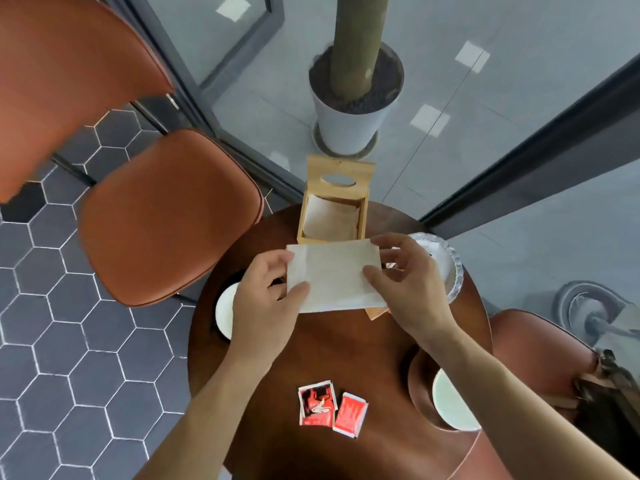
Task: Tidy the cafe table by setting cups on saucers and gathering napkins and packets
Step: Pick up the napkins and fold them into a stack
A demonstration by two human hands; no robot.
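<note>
Both hands hold a pale folded napkin flat above the round dark wooden table. My left hand pinches its left edge, and my right hand pinches its right edge. Just beyond the napkin stands an open wooden napkin box with napkins inside and its lid tipped back. Two red packets lie side by side near the table's front. A white cup is partly hidden under my left hand. Another white cup sits on a brown saucer at the front right.
A silver foil dish sits at the table's right edge behind my right hand. A brown corner of something peeks out under the napkin. Orange chairs stand left and right. A white plant pot stands on the floor beyond.
</note>
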